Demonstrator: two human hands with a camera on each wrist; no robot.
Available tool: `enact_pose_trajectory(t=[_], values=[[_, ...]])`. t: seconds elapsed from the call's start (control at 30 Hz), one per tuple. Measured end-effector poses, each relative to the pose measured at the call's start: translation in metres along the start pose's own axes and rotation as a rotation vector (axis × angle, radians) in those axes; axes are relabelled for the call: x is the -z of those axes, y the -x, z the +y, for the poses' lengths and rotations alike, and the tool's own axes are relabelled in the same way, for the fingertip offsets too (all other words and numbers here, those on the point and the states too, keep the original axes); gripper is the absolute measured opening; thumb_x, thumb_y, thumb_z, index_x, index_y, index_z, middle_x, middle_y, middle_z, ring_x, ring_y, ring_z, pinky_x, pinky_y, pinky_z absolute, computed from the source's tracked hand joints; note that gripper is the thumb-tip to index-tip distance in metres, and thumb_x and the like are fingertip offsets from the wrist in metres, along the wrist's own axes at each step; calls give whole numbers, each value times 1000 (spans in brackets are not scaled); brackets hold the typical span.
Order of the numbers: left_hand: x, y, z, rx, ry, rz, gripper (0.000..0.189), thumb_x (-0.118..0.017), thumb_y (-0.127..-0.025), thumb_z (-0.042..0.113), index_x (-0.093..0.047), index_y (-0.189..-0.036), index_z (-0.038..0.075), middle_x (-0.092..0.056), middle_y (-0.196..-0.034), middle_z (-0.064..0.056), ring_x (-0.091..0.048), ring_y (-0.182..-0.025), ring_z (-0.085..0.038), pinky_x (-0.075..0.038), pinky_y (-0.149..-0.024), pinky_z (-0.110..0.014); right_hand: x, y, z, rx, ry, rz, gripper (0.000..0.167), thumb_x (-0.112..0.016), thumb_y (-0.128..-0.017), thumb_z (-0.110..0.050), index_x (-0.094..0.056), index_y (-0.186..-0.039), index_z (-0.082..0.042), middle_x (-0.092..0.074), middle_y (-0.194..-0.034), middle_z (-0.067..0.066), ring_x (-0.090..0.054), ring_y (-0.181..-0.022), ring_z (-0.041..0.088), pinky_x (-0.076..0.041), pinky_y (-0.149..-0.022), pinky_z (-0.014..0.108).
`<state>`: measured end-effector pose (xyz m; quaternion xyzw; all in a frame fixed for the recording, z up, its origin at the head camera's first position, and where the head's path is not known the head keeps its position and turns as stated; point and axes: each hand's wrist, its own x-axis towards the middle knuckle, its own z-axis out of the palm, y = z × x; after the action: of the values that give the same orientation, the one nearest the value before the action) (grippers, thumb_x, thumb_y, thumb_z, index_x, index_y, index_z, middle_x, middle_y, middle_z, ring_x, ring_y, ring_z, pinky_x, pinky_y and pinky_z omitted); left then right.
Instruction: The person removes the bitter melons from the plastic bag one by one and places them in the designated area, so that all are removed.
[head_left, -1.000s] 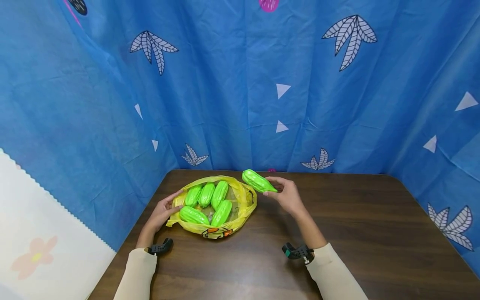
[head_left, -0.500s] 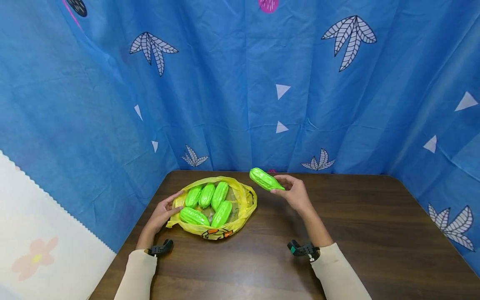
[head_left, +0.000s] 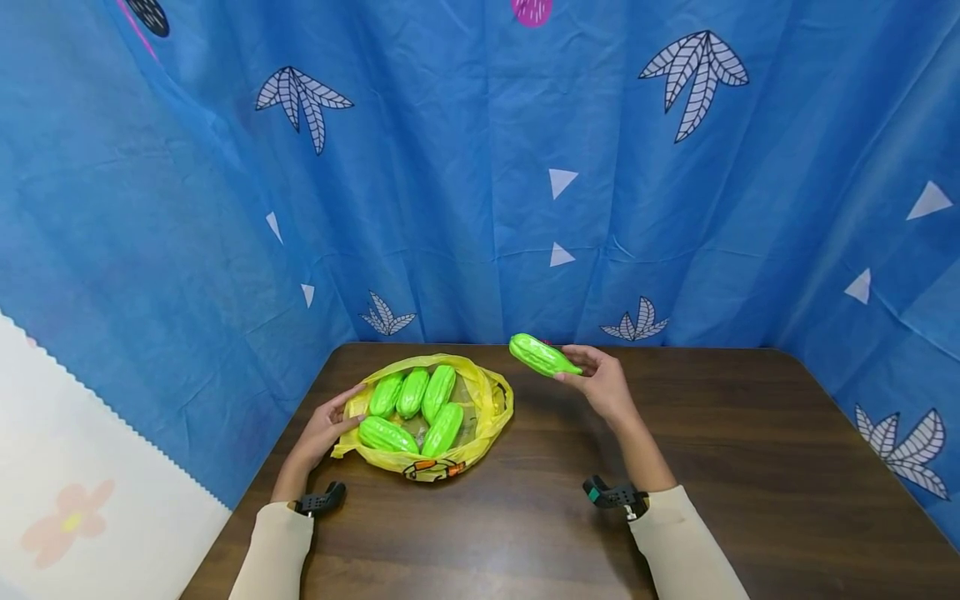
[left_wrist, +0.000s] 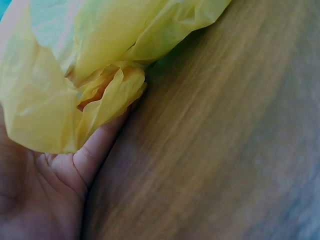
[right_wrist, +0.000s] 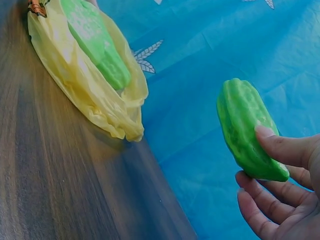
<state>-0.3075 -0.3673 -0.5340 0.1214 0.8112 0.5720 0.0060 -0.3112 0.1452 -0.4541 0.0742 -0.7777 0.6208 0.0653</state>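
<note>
My right hand [head_left: 609, 390] pinches a bright green bitter melon [head_left: 542, 355] by its narrow end, holding it above the table's back part, right of the bag. The right wrist view has the thumb [right_wrist: 285, 147] pressing on the ridged side of the melon, with fingers beneath. At the left, an open yellow plastic bag [head_left: 489, 410] holds several similar green bitter melons [head_left: 387, 434]. My left hand [head_left: 318, 432] grips the bag's left edge between thumb and fingers. Up close, the yellow bag [left_wrist: 40, 115] covers part of that hand, hiding most fingertips.
A dark brown wooden table [head_left: 712, 467] lies under everything. A blue patterned curtain [head_left: 450, 167] hangs along its back and sides. White cloth [head_left: 97, 467] hangs at the lower left. A black wrist mount [head_left: 611, 496] sits on the right forearm.
My right hand has carried the bitter melon rightward, away from the bag. The left hand stays at the bag's left edge, and the bag has not moved.
</note>
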Motion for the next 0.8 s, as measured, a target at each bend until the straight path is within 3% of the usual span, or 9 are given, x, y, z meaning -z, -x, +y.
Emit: enact_pose_trajectory(t=[0.1, 0.3, 0.6, 0.67, 0.8], values=[[0, 0, 1, -6, 6, -1, 64, -68, -98, 15, -41, -156, 7, -30, -163, -18, -47, -123, 8, -47, -92, -15, 2, -1, 1, -16, -13, 12, 46, -81, -88, -14, -67, -130, -3, -67, -127, 18, -63, -110, 30, -54, -79, 22], [-1, 1, 1, -10, -2, -2, 63, -68, -99, 15, -41, -156, 7, -30, -163, -18, -46, -125, 5, -48, -91, -17, 8, -1, 6, -16, -28, 27, 46, -81, -88, -16, -68, -130, -2, -67, -127, 19, -64, -105, 25, -54, -78, 21], [-1, 0, 0, -15, -17, 8, 64, -67, -99, 13, -40, -156, 4, -29, -163, -22, -34, -143, -30, -45, -94, -13, 18, -4, 9, -25, -24, 26, 46, -75, -93, -8, -63, -135, 2, -61, -136, 23, -61, -103, 21, -53, -78, 18], [-1, 1, 1, -8, -13, 14, 63, -67, -98, 13, -41, -155, 4, -30, -162, -22, -37, -141, -27, -46, -93, -13, 20, -4, 11, -25, -19, 24, 45, -73, -93, -6, -62, -136, 4, -60, -137, 24, -61, -105, 24, -53, -79, 19], [-1, 1, 0, 1, -14, 9, 63, -68, -98, 13, -41, -155, 5, -30, -162, -22, -44, -133, -11, -48, -91, -15, 25, -3, 16, -34, -12, 34, 46, -75, -93, -8, -63, -136, 1, -61, -137, 22, -61, -107, 25, -52, -79, 18]])
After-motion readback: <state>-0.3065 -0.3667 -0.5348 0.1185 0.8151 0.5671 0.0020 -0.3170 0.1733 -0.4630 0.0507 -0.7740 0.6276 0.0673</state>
